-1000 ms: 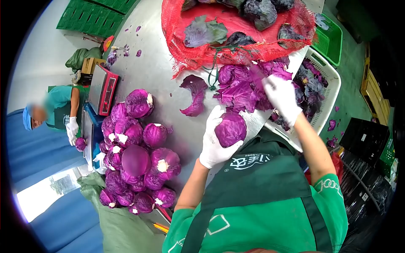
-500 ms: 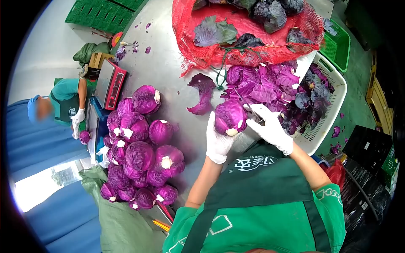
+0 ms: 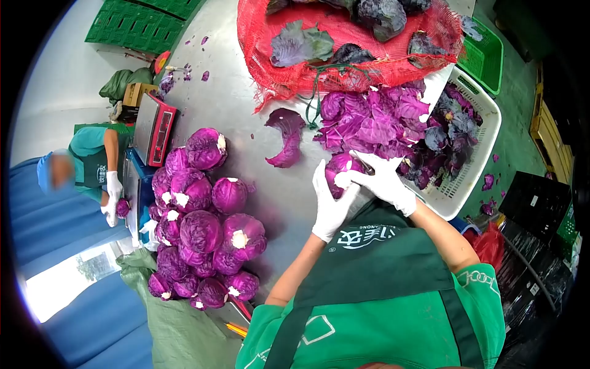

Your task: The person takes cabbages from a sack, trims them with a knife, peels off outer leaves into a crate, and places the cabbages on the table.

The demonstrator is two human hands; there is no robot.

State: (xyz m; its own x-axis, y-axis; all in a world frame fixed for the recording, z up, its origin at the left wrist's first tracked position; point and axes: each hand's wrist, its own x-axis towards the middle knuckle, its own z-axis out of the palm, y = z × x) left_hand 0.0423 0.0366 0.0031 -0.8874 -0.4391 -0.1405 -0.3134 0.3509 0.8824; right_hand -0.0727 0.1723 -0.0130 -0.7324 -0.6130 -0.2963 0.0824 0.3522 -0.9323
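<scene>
Your gloved left hand [image 3: 332, 208] holds a red cabbage [image 3: 338, 166] by its left side, just in front of your dark green apron [image 3: 369, 267]. Your gloved right hand [image 3: 387, 183] touches its opposite side; whether it grips anything cannot be told. Loose purple cabbage leaves [image 3: 362, 123] lie just beyond, beside a white plastic crate [image 3: 491, 135].

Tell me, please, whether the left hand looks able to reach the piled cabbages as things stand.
Probably yes: between the left hand and the piled cabbages I see only bare table. It is holding another cabbage, though, so it would likely need to let go first.
</scene>
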